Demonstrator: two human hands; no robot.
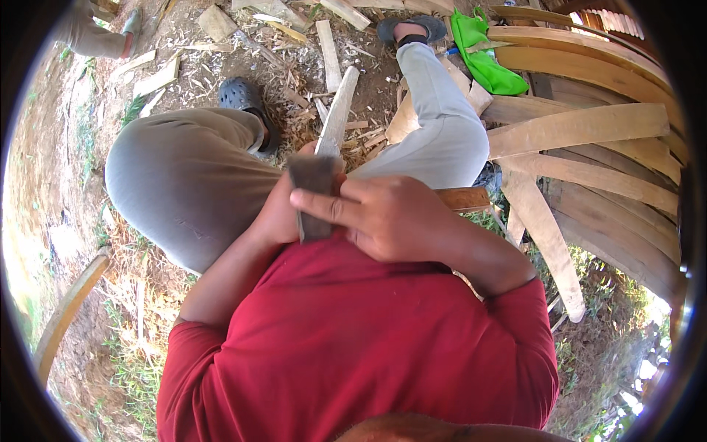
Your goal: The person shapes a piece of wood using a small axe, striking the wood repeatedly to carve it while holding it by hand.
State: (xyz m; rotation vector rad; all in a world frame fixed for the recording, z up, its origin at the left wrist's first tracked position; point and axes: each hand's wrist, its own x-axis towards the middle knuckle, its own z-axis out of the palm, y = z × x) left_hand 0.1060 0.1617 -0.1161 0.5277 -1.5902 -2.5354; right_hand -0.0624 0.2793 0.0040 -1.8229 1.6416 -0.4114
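Note:
A long, pale grey flat piece (pixel 339 110) points away from my lap; whether it is a blade or a wooden slat I cannot tell. My left hand (pixel 282 210) is closed around its near end, partly hidden behind a dark grey-brown rectangular block (pixel 312 184). My right hand (pixel 390 217) grips that block, one finger stretched across its face and the thumb side hidden. The block is slightly blurred and lies over the near end of the pale piece. Both hands are in front of my red shirt, between my spread knees.
Curved wooden boards (pixel 582 132) are stacked at the right, with a bright green bag (pixel 479 55) by their far end. Wood offcuts (pixel 329 55) and shavings litter the ground ahead. Another curved board (pixel 70 313) stands at the left. Another person's leg (pixel 96 37) shows far left.

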